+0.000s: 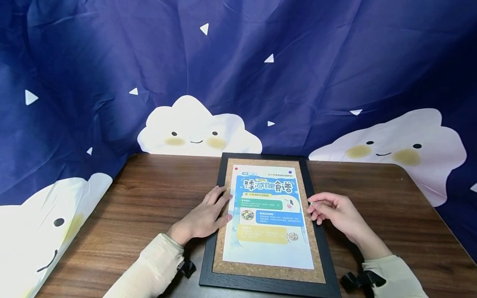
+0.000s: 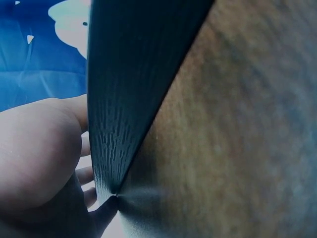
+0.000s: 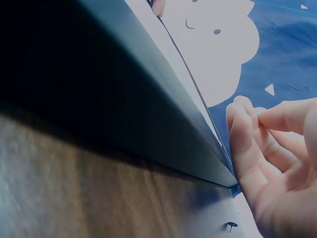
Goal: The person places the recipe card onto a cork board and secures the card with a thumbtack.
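Now pinning blue-and-white paper poster [image 1: 268, 253], I judge; right hand [image 1: 335, 213] pinches tiny green pin [image 1: 311, 203], left hand [image 1: 205, 216] lies uncurled on black-framed corkboard [image 1: 208, 258], lower centre; next needs aimed push.

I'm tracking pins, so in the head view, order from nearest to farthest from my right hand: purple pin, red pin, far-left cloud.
1. Purple pin, top right of the poster.
2. Red pin, poster's top left.
3. Far-left cloud, on the backdrop.
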Demonstrator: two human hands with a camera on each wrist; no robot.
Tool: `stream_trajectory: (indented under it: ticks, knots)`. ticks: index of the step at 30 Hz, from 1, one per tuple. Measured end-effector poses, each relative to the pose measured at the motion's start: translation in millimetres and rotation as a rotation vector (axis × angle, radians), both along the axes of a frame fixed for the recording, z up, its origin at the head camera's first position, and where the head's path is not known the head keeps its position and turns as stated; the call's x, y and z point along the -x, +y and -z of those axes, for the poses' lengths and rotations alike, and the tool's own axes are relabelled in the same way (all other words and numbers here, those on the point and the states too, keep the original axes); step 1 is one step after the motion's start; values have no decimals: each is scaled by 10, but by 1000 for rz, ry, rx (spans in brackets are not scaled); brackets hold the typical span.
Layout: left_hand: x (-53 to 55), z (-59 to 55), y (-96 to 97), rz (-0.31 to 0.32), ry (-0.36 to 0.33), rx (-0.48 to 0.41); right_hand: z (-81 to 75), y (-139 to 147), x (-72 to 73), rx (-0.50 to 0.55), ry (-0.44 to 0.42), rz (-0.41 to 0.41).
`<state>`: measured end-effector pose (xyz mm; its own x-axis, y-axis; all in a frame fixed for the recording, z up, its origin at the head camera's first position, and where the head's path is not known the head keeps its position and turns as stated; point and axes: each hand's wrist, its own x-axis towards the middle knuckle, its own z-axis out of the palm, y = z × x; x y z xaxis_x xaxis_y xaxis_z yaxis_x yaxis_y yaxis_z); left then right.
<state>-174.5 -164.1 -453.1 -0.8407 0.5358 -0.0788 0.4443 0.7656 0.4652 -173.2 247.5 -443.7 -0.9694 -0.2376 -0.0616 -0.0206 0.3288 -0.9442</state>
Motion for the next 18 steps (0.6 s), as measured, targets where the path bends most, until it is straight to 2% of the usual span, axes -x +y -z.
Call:
stream_trajectory:
  ticks: [18]
  knots:
    - [-3,6,2,-9,1,0,-8,-60,-28,-4,5,-3]
